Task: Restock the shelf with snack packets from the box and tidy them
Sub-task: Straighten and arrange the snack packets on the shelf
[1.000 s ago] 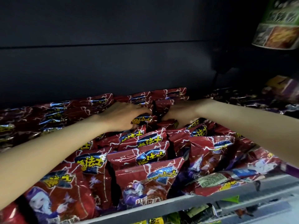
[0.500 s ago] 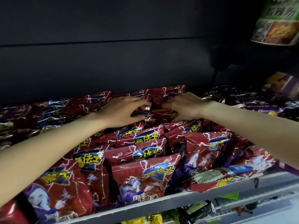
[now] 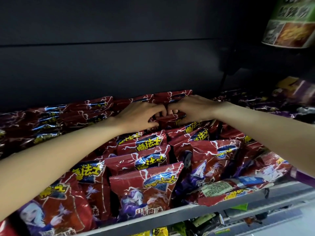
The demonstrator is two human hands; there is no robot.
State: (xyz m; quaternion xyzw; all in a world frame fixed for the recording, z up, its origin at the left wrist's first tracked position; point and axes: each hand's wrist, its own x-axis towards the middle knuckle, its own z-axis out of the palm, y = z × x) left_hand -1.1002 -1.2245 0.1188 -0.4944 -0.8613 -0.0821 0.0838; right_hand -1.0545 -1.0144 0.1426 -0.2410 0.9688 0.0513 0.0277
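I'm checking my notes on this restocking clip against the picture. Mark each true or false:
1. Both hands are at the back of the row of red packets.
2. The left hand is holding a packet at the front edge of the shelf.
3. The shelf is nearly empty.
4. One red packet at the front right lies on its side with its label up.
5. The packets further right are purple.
1. True: the left hand and right hand meet fingertip to fingertip on a red packet near the back.
2. False: it is far back, well away from the shelf edge.
3. False: red packets fill it.
4. True: the sideways packet shows its label.
5. True: the purple packets.
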